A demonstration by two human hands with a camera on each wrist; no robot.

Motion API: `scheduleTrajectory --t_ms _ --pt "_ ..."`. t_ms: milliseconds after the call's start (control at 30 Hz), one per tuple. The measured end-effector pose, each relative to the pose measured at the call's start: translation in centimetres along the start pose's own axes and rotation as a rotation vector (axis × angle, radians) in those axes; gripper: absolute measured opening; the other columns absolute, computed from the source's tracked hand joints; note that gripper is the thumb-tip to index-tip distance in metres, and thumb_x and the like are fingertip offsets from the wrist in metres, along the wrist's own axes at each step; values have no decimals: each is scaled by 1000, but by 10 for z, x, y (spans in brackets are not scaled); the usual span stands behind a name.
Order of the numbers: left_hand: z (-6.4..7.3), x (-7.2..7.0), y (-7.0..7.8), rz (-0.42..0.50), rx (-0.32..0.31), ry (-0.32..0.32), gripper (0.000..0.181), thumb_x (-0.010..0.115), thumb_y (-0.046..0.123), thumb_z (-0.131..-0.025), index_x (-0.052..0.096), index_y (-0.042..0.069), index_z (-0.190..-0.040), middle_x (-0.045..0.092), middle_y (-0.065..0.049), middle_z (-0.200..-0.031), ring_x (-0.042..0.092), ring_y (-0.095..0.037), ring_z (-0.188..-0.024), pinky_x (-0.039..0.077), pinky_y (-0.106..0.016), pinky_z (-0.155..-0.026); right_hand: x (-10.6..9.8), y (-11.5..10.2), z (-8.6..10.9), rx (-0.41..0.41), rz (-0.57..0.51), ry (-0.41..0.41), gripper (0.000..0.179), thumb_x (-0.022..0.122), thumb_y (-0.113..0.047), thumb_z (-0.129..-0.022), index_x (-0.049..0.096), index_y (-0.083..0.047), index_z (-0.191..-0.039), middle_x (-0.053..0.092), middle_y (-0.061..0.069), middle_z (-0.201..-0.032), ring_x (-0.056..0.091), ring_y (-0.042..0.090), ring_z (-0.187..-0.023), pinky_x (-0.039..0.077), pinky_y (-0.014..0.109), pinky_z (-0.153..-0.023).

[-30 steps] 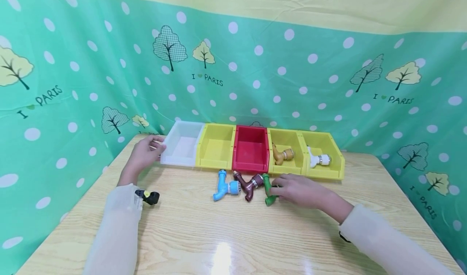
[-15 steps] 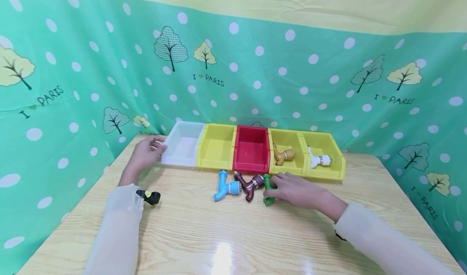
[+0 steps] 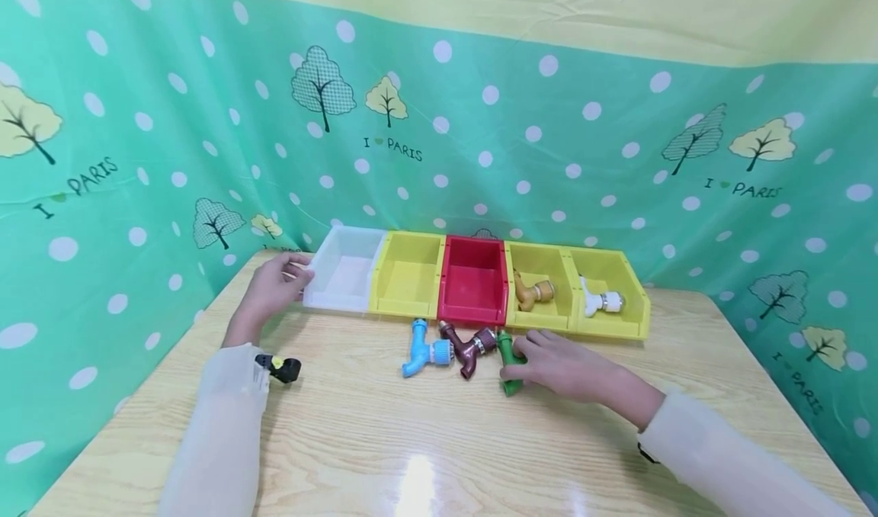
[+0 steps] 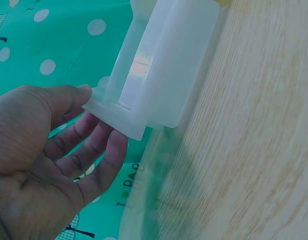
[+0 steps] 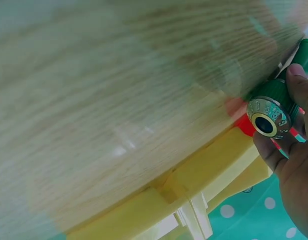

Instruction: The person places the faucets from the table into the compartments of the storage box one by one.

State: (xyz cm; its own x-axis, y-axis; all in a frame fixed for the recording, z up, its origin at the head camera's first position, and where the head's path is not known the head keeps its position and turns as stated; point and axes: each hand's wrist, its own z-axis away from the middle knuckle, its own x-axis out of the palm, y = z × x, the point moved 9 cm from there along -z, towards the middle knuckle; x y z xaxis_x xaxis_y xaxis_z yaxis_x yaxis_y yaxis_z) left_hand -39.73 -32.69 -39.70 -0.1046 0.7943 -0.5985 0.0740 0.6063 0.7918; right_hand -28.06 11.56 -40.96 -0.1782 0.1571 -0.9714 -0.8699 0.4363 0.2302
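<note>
My right hand (image 3: 559, 366) grips a green faucet (image 3: 509, 361) at the front of the bins, thumb on one side and fingers on the other. In the right wrist view the metal-ringed end of the green faucet (image 5: 268, 116) faces the camera. A maroon faucet (image 3: 469, 349) and a light blue faucet (image 3: 424, 351) lie on the table to its left. My left hand (image 3: 270, 288) holds the outer edge of the white translucent bin (image 3: 338, 302). From the left wrist view, the thumb of that hand (image 4: 54, 145) is on the bin's corner, with the fingers curled beneath.
Right of the white bin stand a yellow bin (image 3: 405, 303), a red bin (image 3: 473, 311) and two more yellow bins. One holds an orange-brown faucet (image 3: 530, 292), the other a white faucet (image 3: 598, 299). A patterned green curtain (image 3: 480, 143) hangs behind the wooden table (image 3: 357, 425).
My right hand first shifts left onto the green faucet, then draws it slightly toward me, apart from the maroon one. The left hand stays at the white bin.
</note>
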Motion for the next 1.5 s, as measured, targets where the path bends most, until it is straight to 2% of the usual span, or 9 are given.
scheduleTrajectory --t_ms 200,500,700,867,1100,1233,1333,1500 --pt "1 -1 1 -10 -7 0 43 57 28 -107 51 1 -139 57 -24 -124 59 -37 -109 64 -34 -78 -10 -6 6 -26 26 47 34 59 -19 -104 61 -39 -131 55 2 -109 46 19 -98 51 35 -86" --pt "2 -1 2 -21 4 13 43 56 28 -107 51 0 -139 57 -24 -123 60 -37 -107 64 -40 -79 -26 -4 7 -17 61 41 32 62 -24 -102 61 -40 -130 57 1 -114 48 20 -100 50 34 -84" --pt "2 0 0 -27 6 11 44 56 29 -107 51 0 -139 57 -24 -123 60 -37 -107 64 -38 -79 -37 -2 1 -24 88 46 35 67 -16 -100 59 -40 -125 57 0 -116 47 19 -97 48 31 -81" --pt "3 0 0 -18 15 10 44 56 29 -107 51 -1 -139 57 -25 -122 60 -37 -106 64 -40 -79 -47 5 -7 -16 108 53 43 72 -13 -96 60 -39 -128 57 1 -113 48 19 -100 51 32 -83" --pt "4 -2 5 -15 26 17 44 57 28 -107 52 -2 -138 58 -25 -121 61 -38 -104 64 -41 -78 -62 20 -24 11 108 125 47 74 -11 -94 63 -38 -131 58 7 -115 52 24 -101 51 36 -80" --pt "3 -2 4 -19 19 18 43 57 27 -107 52 -1 -138 58 -25 -121 61 -37 -104 64 -39 -78 -66 28 -35 35 89 134 43 75 -18 -95 62 -38 -132 58 7 -118 51 23 -101 51 35 -79" --pt "3 -1 4 -18 17 16 42 57 27 -107 52 -1 -138 57 -25 -121 61 -37 -105 64 -39 -78 -67 33 -43 53 56 129 47 78 -20 -92 62 -36 -133 57 7 -121 51 24 -106 53 37 -85" --pt "2 0 2 -16 6 11 42 57 27 -107 51 -1 -138 57 -24 -122 60 -37 -106 64 -39 -79 -66 40 -57 73 34 147 51 77 -9 -92 63 -34 -134 57 8 -124 52 25 -110 53 37 -90"
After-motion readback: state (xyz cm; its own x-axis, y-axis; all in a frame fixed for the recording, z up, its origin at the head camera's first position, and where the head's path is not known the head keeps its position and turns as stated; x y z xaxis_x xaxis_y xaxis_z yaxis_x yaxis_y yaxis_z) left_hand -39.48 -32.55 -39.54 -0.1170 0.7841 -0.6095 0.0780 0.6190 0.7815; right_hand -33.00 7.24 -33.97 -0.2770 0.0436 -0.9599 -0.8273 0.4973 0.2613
